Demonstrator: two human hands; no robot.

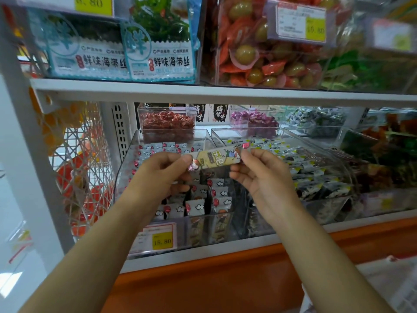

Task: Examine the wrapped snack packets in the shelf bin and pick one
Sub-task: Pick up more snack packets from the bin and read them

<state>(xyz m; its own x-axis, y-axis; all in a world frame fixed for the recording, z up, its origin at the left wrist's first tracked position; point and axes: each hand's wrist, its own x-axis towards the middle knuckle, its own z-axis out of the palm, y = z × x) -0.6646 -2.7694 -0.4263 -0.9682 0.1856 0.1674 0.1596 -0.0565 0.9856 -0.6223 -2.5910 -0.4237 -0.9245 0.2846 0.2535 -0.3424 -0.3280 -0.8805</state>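
Fingers (179, 159) on packet (217, 158); price tag (162, 241) "15.80"

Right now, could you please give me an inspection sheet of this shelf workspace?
Surface: white shelf carrying clear bins.
Job's things: one snack packet held level above the clear bin; more packets standing inside it.
Clutter: price tag on the bin front; neighbouring bin of dark packets.
Hands: left hand and right hand each pinch one end of the packet.
Cables: nothing seen.
Surroundings: seaweed packs on the upper shelf; wire basket at left.
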